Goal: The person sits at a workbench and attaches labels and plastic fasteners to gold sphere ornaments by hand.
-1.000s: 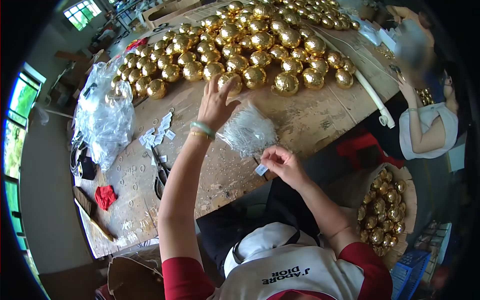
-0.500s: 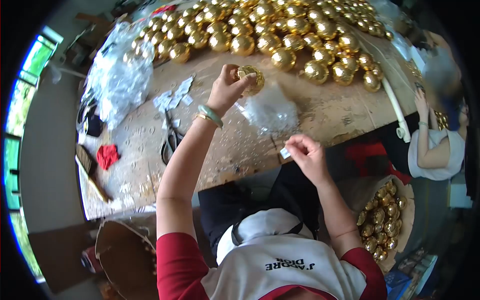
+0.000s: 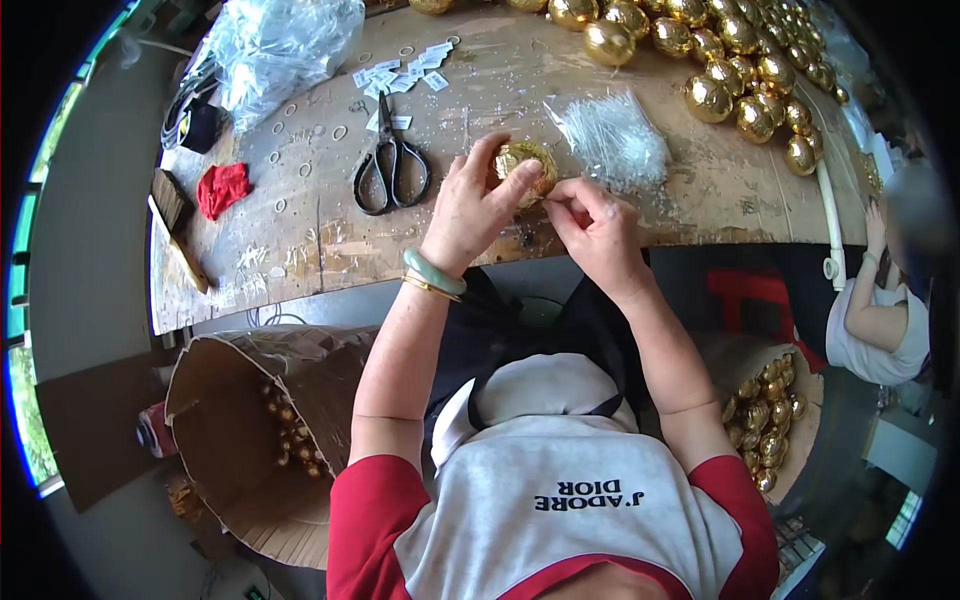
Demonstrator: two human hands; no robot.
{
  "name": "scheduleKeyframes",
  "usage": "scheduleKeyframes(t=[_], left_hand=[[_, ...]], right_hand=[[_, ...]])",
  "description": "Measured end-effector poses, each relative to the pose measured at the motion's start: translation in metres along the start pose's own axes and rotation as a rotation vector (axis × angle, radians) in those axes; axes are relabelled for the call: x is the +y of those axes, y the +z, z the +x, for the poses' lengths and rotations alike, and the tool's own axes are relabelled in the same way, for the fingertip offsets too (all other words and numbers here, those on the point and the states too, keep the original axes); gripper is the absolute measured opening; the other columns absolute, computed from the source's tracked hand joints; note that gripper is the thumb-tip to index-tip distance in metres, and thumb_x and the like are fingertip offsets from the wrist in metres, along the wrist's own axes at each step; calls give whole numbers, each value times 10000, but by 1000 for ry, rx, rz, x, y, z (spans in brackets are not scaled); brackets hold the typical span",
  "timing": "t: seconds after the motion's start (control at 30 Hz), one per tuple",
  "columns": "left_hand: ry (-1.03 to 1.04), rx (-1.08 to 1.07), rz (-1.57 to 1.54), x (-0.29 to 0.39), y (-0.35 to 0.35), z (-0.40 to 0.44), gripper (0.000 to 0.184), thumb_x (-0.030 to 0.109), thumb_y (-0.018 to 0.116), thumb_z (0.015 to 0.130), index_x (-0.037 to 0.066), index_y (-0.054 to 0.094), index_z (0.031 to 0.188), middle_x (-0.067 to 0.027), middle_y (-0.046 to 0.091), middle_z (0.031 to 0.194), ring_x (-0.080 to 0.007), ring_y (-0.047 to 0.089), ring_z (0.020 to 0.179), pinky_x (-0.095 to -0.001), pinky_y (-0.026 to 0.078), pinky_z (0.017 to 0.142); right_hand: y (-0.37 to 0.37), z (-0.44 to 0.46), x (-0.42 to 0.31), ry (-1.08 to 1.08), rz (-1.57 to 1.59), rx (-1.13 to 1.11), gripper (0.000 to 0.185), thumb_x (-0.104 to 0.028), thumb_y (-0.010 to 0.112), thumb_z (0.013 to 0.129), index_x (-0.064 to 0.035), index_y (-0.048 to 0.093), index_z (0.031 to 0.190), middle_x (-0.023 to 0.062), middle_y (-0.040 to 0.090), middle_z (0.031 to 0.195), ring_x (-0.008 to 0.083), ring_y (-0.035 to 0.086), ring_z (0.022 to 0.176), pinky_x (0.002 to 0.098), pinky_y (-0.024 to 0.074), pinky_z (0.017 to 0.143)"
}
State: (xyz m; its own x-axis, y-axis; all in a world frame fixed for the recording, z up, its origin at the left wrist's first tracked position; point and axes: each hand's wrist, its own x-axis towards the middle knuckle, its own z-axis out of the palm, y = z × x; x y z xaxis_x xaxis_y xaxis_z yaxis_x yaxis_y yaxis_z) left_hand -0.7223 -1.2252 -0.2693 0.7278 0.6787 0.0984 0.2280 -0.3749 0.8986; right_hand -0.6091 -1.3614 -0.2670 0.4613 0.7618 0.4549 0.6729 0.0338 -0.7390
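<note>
My left hand, with a green bangle at the wrist, is wrapped round a shiny gold ball above the near edge of the worktable. Close against the ball's right side is my right hand, thumb and forefinger pinched together. Whatever sits in that pinch is hidden or too small to make out. Just beyond my right hand lies a heap of thin clear plastic strands. Black-handled scissors rest left of the ball, below scattered small white labels.
Many gold balls cover the table's far right. Clear plastic bags, a red cloth and a wooden brush are at left. Cardboard containers holding gold balls flank my lap. Another person sits at right.
My left hand has brought the gold ball nearer to me, and my right hand has come up to meet it. The white label seen in my right fingers earlier no longer shows. The view has tilted down.
</note>
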Motion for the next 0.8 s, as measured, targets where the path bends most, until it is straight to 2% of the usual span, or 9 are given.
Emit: scheduleKeyframes(t=[0.07, 0.1, 0.17, 0.3, 0.33, 0.63, 0.77, 0.8], left_hand=[[-34, -9, -217, -2, -4, 1, 529, 403, 607, 879, 29, 508, 1240, -161, 625, 884, -248, 641, 723, -342, 506, 646], [-269, -139, -460, 9, -12, -5, 502, 354, 588, 905, 38, 478, 1279, -114, 613, 865, -173, 641, 677, -287, 507, 572], [-244, -167, -516, 6, -12, -7, 502, 319, 594, 908, 45, 445, 1301, -87, 607, 865, -113, 620, 631, -243, 491, 516], [-260, -168, -560, 7, -9, -7, 498, 293, 607, 902, 36, 427, 1288, -101, 615, 865, -124, 621, 622, -256, 493, 510], [-230, -131, -514, 6, -7, -7, 486, 291, 616, 895, 35, 436, 1267, -105, 618, 854, -125, 621, 620, -258, 493, 508], [-142, 36, -379, 6, 7, -12, 467, 290, 656, 860, 44, 465, 1208, -135, 631, 815, -140, 616, 615, -276, 487, 503], [-128, 64, -356, 10, 8, -14, 453, 278, 661, 856, 39, 468, 1190, -162, 632, 850, -150, 621, 634, -286, 492, 515], [-128, 64, -356, 11, 8, -15, 453, 278, 661, 856, 39, 468, 1190, -162, 632, 850, -150, 621, 634, -286, 492, 515]], right_hand=[[0, 0, 4, 54, 40, 14, 96, 17, 670, 799, -34, 627, 869, 37, 612, 674, 65, 548, 560, 228, 444, 511], [-2, 0, 5, 60, 33, 16, 96, 17, 670, 799, -34, 627, 869, 37, 612, 674, 65, 548, 560, 228, 444, 511], [-6, 1, 3, 61, -37, -11, 103, 12, 674, 796, -36, 626, 872, 33, 603, 658, 53, 542, 554, 231, 440, 508], [-7, 1, -7, -49, -160, 25, 122, 17, 682, 774, -47, 617, 856, 48, 609, 682, 115, 564, 553, 261, 453, 511], [-6, -1, -9, -63, -181, 30, 135, 15, 688, 763, -54, 612, 850, 68, 612, 700, 163, 578, 563, 282, 463, 521], [1, -12, -11, -55, -238, 6, 132, 12, 677, 753, -57, 604, 839, 85, 596, 685, 206, 576, 555, 311, 469, 526], [6, -15, -9, -53, -224, 16, 114, 14, 669, 772, -50, 605, 841, 70, 598, 677, 158, 568, 545, 289, 461, 516], [9, -17, -6, 9, -110, 6, 99, 17, 662, 787, -44, 606, 841, 43, 597, 675, 112, 555, 552, 264, 451, 510]])
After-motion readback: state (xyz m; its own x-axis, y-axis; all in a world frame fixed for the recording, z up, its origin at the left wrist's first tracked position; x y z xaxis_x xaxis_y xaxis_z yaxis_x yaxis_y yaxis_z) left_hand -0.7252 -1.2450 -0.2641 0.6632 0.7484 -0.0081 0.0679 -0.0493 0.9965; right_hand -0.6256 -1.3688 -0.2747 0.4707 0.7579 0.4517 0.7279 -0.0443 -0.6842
